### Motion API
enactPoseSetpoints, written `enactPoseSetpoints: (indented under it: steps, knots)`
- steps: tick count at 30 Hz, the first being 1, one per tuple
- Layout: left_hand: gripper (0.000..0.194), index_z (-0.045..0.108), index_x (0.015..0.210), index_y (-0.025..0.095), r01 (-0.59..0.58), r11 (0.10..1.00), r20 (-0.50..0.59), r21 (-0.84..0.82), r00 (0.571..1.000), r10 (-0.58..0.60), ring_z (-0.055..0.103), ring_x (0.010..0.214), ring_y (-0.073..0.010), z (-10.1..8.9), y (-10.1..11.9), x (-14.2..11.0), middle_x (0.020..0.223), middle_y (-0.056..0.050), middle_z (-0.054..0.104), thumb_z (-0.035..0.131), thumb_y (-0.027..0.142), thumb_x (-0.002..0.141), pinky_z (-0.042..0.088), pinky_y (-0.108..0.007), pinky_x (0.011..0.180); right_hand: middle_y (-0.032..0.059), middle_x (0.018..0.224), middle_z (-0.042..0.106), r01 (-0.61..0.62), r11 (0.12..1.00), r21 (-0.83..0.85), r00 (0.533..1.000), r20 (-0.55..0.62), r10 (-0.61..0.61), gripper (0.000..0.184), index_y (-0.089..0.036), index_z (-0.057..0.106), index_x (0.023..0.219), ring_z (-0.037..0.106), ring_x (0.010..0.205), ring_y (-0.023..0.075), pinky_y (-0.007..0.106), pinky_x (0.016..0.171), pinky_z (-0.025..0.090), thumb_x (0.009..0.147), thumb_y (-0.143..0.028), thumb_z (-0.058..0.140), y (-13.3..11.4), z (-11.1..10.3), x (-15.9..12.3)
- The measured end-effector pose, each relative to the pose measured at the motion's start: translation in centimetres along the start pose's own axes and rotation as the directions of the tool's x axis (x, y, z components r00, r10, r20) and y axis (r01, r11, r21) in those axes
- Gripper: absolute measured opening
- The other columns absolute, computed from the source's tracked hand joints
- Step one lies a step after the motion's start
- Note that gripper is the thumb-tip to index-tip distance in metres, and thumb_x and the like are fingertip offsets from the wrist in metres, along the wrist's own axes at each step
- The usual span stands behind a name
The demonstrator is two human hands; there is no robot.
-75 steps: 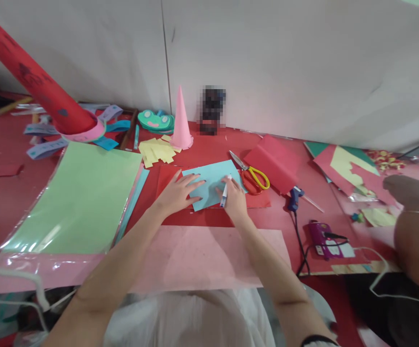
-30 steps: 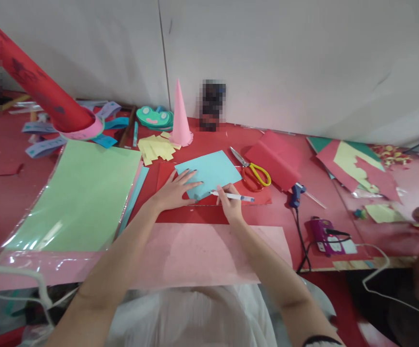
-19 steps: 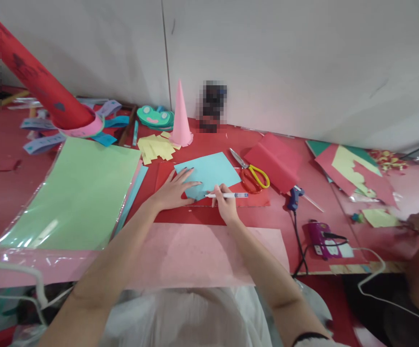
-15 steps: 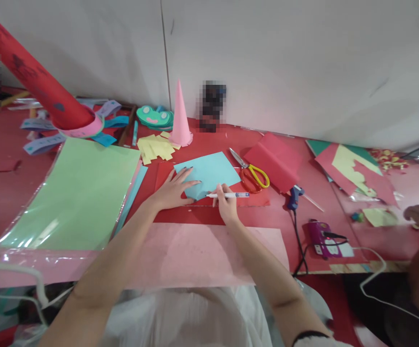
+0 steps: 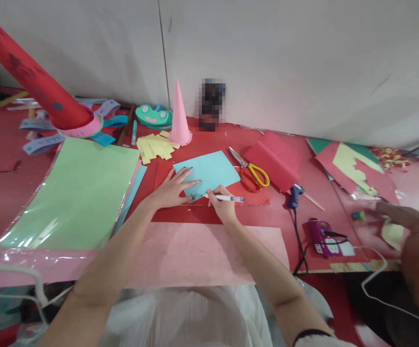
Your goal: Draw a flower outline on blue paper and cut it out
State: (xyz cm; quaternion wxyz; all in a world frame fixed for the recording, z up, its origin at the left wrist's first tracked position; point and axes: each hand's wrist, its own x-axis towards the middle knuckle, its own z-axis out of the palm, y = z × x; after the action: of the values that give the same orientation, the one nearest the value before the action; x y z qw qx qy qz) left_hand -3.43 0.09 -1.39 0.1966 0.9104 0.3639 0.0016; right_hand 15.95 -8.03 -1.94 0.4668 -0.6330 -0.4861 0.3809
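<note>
A light blue sheet of paper [image 5: 213,168] lies at an angle on red paper [image 5: 249,197] in the middle of the table. My left hand [image 5: 173,188] rests flat on its left side with the fingers spread. Pinched in my right hand [image 5: 224,205] is a white pen [image 5: 231,198] with a blue end, its tip at the sheet's lower edge. Scissors [image 5: 251,171] with yellow and red handles lie just right of the sheet. Behind it stand a pink paper cone [image 5: 178,118] and a pile of yellow paper strips [image 5: 155,147].
Green paper [image 5: 79,193] in a clear sleeve lies left, below a red tube [image 5: 36,77]. A glue gun [image 5: 296,195] and purple power strip [image 5: 321,236] with cables are to the right. Another person's hand [image 5: 400,217] holds yellow paper [image 5: 392,233] at far right.
My right hand has shifted slightly left with the pen, now tilted differently along the sheet's lower edge. My left hand stays put. The other person's hand has moved left onto the yellow paper.
</note>
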Motion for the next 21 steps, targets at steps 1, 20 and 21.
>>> enactPoseSetpoints:
  steps: [1, 20, 21]
  knots:
    - [0.055, 0.038, 0.145, 0.038, -0.003, 1.0, 0.003, -0.005, 1.0, 0.003, 0.005, 0.148, -0.0289, -0.05, -0.03, -0.01, 0.162, 0.003, 0.003, 0.045, 0.055, 0.092, 0.004, -0.055, 0.117, -0.0044, 0.045, 0.053, -0.004, 1.0, 0.0, 1.0, 0.01, 0.004, 0.039, -0.024, 0.04, 0.057, 0.05, 0.049, 0.0129, 0.026, 0.056, 0.041, 0.079, -0.05, 0.059, -0.04, 0.01, -0.02]
    - [0.056, 0.037, 0.145, 0.036, 0.015, 1.0, 0.036, 0.001, 0.999, -0.015, 0.004, 0.148, -0.0291, -0.33, 0.04, -0.07, 0.162, 0.001, 0.001, 0.045, 0.054, 0.093, 0.003, -0.054, 0.118, -0.0039, 0.046, 0.056, -0.003, 1.0, -0.011, 1.0, 0.024, 0.003, 0.04, -0.024, 0.041, 0.057, 0.051, 0.049, 0.0137, 0.027, 0.056, 0.041, 0.078, -0.053, 0.059, -0.07, 0.01, 0.01]
    - [0.056, 0.037, 0.145, 0.036, 0.014, 1.0, 0.033, 0.0, 0.999, -0.014, 0.004, 0.148, -0.0294, -0.31, 0.02, -0.08, 0.162, 0.002, 0.001, 0.044, 0.055, 0.093, 0.003, -0.054, 0.118, -0.004, 0.046, 0.056, -0.002, 1.0, -0.014, 1.0, 0.025, 0.003, 0.04, -0.024, 0.04, 0.057, 0.051, 0.049, 0.0136, 0.027, 0.056, 0.041, 0.079, -0.052, 0.059, -0.09, 0.01, -0.01]
